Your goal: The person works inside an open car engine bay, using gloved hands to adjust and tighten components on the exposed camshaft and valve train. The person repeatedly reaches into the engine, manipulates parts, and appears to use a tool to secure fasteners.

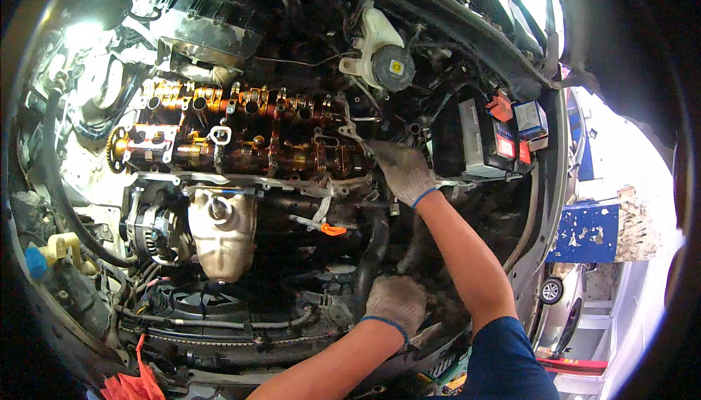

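Note:
Both my hands wear greyish knitted gloves with blue cuffs, soiled at the fingers. My right hand [405, 170] reaches to the right end of the open cylinder head [277, 141]. Its fingers are pressed together against the dark edge there, and what they hold, if anything, is hidden. Camshafts and oily, amber-coloured parts show in the head. Lower down, my left hand [396, 301] is closed beside a black hose [372, 246]. Its fingertips are out of sight, so I cannot make out what is in them.
A battery [478, 137] with a red terminal cover stands at the right. Behind my right hand is a white fluid reservoir [380, 27] with a black cap. A heat shield [223, 235] and an alternator [155, 232] sit at front left. A red cloth [135, 385] lies at the near left edge.

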Available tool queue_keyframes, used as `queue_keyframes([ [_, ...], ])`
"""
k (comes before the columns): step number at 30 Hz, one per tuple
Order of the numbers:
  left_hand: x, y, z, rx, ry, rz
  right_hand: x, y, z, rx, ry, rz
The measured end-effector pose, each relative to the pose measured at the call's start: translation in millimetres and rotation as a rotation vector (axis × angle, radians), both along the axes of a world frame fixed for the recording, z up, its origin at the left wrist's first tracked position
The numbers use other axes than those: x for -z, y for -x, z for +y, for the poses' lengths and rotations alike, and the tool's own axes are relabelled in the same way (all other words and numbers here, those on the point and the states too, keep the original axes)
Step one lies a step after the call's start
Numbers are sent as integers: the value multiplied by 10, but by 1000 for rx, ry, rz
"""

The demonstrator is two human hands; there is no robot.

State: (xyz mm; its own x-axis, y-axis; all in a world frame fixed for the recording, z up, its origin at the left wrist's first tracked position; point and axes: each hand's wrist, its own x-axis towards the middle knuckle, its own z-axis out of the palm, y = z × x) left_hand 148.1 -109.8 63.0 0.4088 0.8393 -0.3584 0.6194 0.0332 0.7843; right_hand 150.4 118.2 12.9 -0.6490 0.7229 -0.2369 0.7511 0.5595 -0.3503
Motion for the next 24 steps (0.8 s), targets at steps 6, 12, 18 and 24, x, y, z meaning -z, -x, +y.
queue_keyframes([
  [6,19,17,-31,-58,-45,-11,-87,-1,13,0,65,-120],
  [12,20,-30,-34,-52,25,-26,41,45,77,-63,0,-85],
  [18,75,-66,-37,-111,23,-134,45,31,61,-271,-216,5],
  [24,54,-60,-51,-81,-41,-17,60,24,32,-189,-83,100],
])
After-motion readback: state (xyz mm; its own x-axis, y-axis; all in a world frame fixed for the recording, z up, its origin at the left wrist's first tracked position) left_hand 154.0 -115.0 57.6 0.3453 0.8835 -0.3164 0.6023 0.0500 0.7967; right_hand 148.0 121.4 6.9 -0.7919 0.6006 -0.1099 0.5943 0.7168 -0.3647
